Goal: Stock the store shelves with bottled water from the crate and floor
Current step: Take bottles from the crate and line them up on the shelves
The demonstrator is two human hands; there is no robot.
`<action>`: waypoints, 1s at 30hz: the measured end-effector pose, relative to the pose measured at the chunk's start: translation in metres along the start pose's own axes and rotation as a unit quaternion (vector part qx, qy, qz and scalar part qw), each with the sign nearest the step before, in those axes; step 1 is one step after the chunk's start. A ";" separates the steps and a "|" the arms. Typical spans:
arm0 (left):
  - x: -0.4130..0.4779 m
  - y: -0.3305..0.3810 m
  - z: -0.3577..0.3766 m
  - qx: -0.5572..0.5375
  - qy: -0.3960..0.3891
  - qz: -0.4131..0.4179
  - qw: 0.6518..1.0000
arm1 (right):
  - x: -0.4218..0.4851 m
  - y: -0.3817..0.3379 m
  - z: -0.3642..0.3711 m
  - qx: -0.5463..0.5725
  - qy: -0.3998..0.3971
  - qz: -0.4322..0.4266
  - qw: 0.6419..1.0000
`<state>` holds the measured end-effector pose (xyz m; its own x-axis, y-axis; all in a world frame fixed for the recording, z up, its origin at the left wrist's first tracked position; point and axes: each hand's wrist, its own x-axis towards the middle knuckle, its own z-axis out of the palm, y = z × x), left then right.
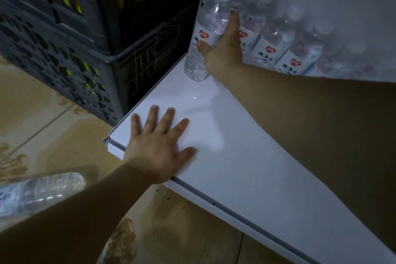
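Bottle [209, 20] in right hand [222, 49], another bottle [40, 192] on floor [32, 105].

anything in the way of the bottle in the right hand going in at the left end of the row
Nothing visible: the right hand holds the bottle at the left end of the shelf, beside the row of bottles.

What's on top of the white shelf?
On the white metal shelf stand clear plastic water bottles with white caps; the right hand grips the leftmost bottle. The left hand rests flat. The right arm covers part.
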<state>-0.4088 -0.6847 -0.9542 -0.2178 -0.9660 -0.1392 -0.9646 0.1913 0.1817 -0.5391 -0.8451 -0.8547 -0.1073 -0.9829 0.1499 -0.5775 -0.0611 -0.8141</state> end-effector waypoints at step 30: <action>-0.143 0.161 -0.152 -0.321 -0.163 0.018 0.933 | -0.273 -0.055 -0.331 -0.250 -0.122 0.275 0.921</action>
<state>-0.5105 -0.5426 -0.7571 -0.3830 -0.8370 -0.3909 -0.6909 -0.0214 0.7226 -0.7456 -0.5155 -0.6656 -0.3449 -0.8550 -0.3873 -0.7965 0.4849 -0.3612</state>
